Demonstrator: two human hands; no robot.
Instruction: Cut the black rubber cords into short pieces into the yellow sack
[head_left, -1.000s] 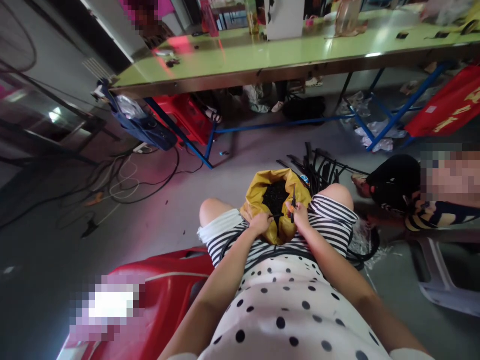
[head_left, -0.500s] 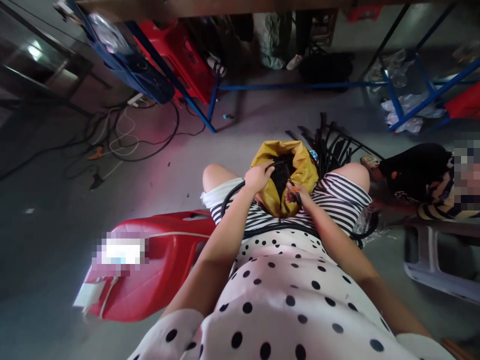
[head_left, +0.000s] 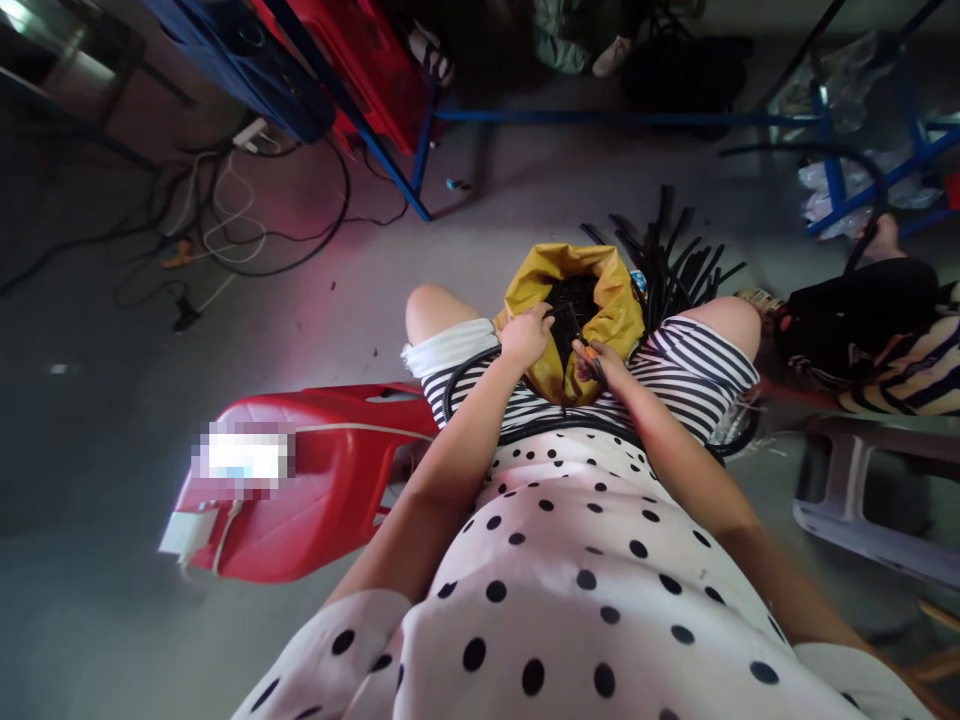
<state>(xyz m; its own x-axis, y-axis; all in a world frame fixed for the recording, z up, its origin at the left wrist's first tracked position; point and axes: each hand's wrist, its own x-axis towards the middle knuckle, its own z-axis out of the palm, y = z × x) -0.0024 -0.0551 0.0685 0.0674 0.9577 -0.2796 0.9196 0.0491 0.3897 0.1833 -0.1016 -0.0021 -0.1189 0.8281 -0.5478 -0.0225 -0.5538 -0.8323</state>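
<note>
My left hand (head_left: 525, 335) is closed around a black rubber-like strip (head_left: 448, 392), which loops back over my lap. The end of the strip reaches over the mouth of a yellow bag (head_left: 624, 318) between my knees. In my right hand (head_left: 606, 368) are scissors (head_left: 592, 354) with orange and black handles. Their blades point into the bag's opening, close to the strip's end; whether they touch it I cannot tell. Inside the bag lies a heap of small black pieces (head_left: 574, 290).
Black strips (head_left: 671, 265) lie in a bundle beyond my right knee. A red stool (head_left: 300, 520) with a charger stands at left, a grey stool (head_left: 847, 480) at right. A co-worker's hand (head_left: 885, 237) is at a curved black strip. Cables (head_left: 225, 215) and a blue table frame (head_left: 525, 117) are ahead.
The view has tipped down and shifted slightly. Both my hands stay over the bag in nearly the same pose. At right, a co-worker's hand and a curved black strip have come into sight.
</note>
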